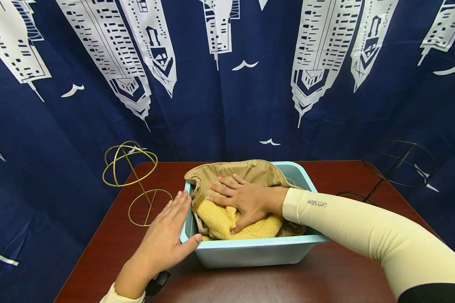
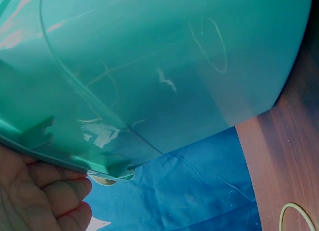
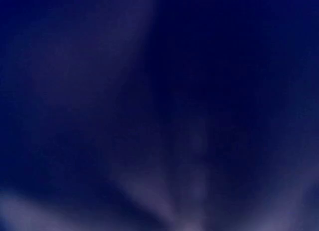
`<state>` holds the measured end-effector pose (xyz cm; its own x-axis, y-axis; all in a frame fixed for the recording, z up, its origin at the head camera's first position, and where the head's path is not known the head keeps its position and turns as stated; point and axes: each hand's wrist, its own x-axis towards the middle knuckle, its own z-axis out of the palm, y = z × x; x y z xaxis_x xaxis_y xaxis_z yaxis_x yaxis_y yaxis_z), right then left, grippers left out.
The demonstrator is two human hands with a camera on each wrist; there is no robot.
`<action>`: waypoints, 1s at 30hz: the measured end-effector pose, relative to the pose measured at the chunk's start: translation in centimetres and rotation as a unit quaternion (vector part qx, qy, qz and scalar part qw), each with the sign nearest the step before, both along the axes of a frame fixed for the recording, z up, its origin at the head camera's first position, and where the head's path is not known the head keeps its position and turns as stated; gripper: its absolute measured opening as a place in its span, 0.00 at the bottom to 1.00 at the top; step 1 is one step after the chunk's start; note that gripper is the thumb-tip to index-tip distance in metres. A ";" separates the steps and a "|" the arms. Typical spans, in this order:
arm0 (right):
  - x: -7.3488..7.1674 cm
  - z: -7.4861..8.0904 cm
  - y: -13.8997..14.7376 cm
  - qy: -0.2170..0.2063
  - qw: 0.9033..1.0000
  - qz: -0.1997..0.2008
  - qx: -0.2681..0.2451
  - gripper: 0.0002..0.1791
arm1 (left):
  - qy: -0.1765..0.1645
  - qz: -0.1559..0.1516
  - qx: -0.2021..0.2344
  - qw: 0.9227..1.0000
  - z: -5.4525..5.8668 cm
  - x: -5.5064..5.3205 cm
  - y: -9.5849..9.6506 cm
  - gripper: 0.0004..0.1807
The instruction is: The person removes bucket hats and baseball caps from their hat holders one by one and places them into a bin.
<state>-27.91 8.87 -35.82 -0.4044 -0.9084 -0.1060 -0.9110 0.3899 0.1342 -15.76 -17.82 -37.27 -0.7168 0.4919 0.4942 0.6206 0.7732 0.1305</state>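
Note:
A light blue plastic basin stands on the table, with folded cloth inside. My right hand lies spread over the cloth, its fingers on a tan fabric piece and its thumb against a yellow waffle-knit cloth. At the basin's left rim, my left hand rests with fingers straight along the edge. The left wrist view has that hand's fingers touching the rim beside the basin's outer wall. Dark blur fills the right wrist view, so nothing can be made out there.
A gold wire stand is on the table's left side, and a black wire stand on its right. The reddish-brown wooden table backs onto a dark blue curtain printed with white buildings.

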 end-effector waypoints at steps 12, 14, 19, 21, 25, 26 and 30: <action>0.1 -0.8 -0.1 -0.003 1.000 0.002 0.001 0.59 | -0.002 0.000 0.003 1.000 -0.2 -0.1 0.0 0.45; 0.0 -0.9 -0.1 -0.009 1.000 0.005 0.002 0.58 | -0.003 0.001 0.004 1.000 -0.2 0.0 -0.1 0.45; -0.3 -1.2 -0.1 -0.029 1.000 0.002 -0.001 0.58 | -0.003 0.001 0.007 1.000 -0.1 0.1 -0.1 0.45; -0.4 -1.2 -0.2 -0.040 0.999 -0.002 -0.001 0.58 | -0.002 0.000 0.008 1.000 -0.1 0.2 -0.1 0.46; -0.5 -1.1 -0.2 -0.058 0.998 -0.005 0.000 0.58 | 0.002 0.000 0.007 1.000 -0.2 0.1 -0.2 0.46; -0.5 -1.1 -0.2 -0.060 0.998 -0.006 0.001 0.58 | 0.004 -0.001 0.007 1.000 -0.2 0.1 -0.2 0.46; -0.5 -0.7 -0.2 -0.064 0.998 -0.005 0.008 0.58 | 0.006 -0.004 0.004 1.000 -0.2 0.0 -0.2 0.45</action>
<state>-28.40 8.65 -36.48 -0.3964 -0.9019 -0.1717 -0.9169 0.3984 0.0239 -15.76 -18.04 -37.52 -0.7065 0.4938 0.5070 0.6288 0.7667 0.1296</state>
